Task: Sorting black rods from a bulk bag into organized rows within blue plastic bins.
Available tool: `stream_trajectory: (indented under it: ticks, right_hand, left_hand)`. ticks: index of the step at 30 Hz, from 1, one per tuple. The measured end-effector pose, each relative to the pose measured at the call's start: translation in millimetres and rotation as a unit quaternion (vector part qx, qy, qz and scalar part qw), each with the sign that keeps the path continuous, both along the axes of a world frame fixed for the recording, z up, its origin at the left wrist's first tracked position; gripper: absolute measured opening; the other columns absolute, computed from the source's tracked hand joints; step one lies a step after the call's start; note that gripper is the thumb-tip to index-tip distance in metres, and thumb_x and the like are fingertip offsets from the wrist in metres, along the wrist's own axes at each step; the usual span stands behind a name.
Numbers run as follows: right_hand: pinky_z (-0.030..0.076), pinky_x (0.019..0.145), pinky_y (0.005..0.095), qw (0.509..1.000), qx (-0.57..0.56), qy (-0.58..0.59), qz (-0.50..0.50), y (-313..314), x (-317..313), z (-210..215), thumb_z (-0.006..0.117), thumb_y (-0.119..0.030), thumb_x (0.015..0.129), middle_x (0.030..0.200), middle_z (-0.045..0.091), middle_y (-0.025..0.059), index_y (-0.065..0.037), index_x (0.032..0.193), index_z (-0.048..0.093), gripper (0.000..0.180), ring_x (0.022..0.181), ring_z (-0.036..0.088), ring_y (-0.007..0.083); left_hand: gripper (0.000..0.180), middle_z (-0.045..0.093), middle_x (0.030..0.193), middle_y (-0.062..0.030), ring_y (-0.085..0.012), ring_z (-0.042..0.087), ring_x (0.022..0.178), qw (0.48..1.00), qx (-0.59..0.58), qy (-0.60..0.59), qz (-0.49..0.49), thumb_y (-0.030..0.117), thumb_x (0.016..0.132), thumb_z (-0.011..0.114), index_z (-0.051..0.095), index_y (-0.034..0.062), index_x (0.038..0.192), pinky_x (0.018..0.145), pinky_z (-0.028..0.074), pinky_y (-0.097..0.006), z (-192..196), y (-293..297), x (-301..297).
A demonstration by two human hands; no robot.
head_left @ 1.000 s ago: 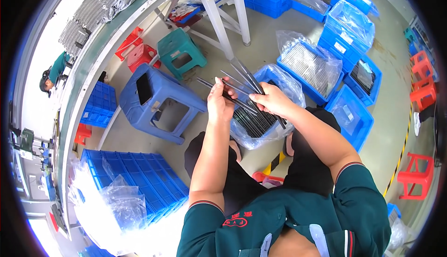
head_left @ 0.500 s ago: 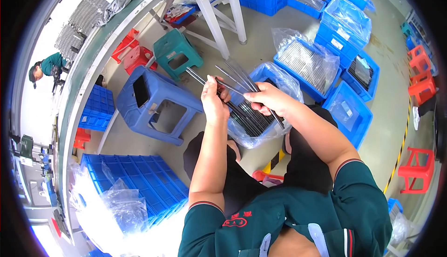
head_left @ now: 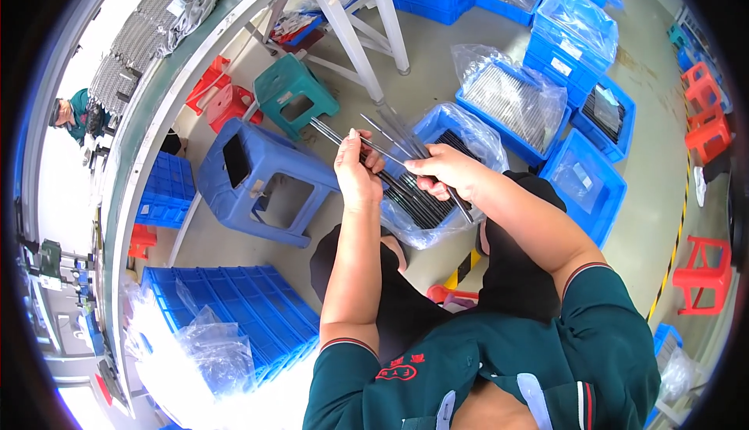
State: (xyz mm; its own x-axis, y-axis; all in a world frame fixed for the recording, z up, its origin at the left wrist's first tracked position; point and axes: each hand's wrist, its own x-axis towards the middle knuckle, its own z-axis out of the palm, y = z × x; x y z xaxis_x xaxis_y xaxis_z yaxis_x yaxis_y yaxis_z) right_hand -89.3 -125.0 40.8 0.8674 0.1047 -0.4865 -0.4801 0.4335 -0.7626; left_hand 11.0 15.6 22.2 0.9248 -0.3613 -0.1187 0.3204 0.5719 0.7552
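My left hand (head_left: pixel 359 171) is closed around a few thin dark metal rods (head_left: pixel 326 129), which stick out up and to the left past its fingers. A bundle of similar rods is gripped in my right hand (head_left: pixel 446 169); its upper ends look smeared by motion. One thin rod (head_left: pixel 384 152) spans the gap between both hands. Below them, between my knees, stands a blue crate lined with clear plastic (head_left: pixel 488 145). Many dark rods (head_left: pixel 417 200) lie side by side in it, partly hidden by my hands.
A blue stool (head_left: pixel 289 157) with a black phone (head_left: pixel 236 161) stands left, a green stool (head_left: pixel 292 83) behind it. Blue crates with rods (head_left: pixel 511 106) and an open blue crate (head_left: pixel 605 204) are at right. A workbench (head_left: pixel 168 79) runs along the left; another person (head_left: pixel 74 114) is beyond it.
Both hands stay almost in place over the crate, with the rods in my right hand shifting slightly. The person beyond the bench has straightened a little.
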Motion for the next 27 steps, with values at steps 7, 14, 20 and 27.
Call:
stream_trajectory:
  ticks: [7,14,20,27]
  right_hand:
    - [0.027,0.035,0.0214,0.998,0.048,-0.003,0.031,-4.7,1.6,-2.2,0.058,-0.020,0.087,0.058,0.046,0.0010,-0.009,0.081,0.048,0.017,0.039,0.036,0.0054]
    - [0.028,0.035,0.0217,0.998,0.041,-0.029,-0.032,3.5,-0.9,-6.5,0.056,-0.020,0.088,0.060,0.047,0.0016,-0.008,0.084,0.050,0.014,0.040,0.036,0.0058]
    - [0.029,0.036,0.0211,0.998,0.059,-0.014,-0.034,6.4,-3.0,-8.7,0.054,-0.021,0.089,0.058,0.045,0.0003,-0.006,0.088,0.051,0.016,0.040,0.037,0.0058]
    - [0.028,0.037,0.0207,0.997,0.058,-0.040,-0.033,12.1,-4.8,-5.9,0.053,-0.021,0.090,0.057,0.044,-0.0001,-0.004,0.090,0.052,0.017,0.040,0.036,0.0059]
  left_hand:
    - [0.028,0.044,0.063,0.0003,-0.0072,0.032,0.047,0.999,0.001,-0.020,-0.028,0.027,0.091,0.054,0.053,0.0045,0.075,0.042,0.026,-0.021,4.8,0.7,-0.8]
    - [0.027,0.039,0.060,0.0028,-0.0059,0.031,0.050,0.995,-0.053,-0.013,-0.089,0.028,0.093,0.052,0.054,0.0052,0.079,0.043,0.025,-0.020,-2.1,-12.6,-15.7]
    - [0.020,0.048,0.074,0.0004,-0.0078,0.034,0.053,0.993,-0.057,-0.003,-0.104,0.028,0.093,0.050,0.051,0.0094,0.086,0.045,0.027,-0.022,-10.5,-11.7,-15.2]
    - [0.021,0.045,0.071,0.0014,-0.0081,0.033,0.052,0.994,-0.051,0.013,-0.093,0.029,0.093,0.049,0.051,0.0089,0.086,0.045,0.027,-0.022,-11.1,-12.2,-15.1]
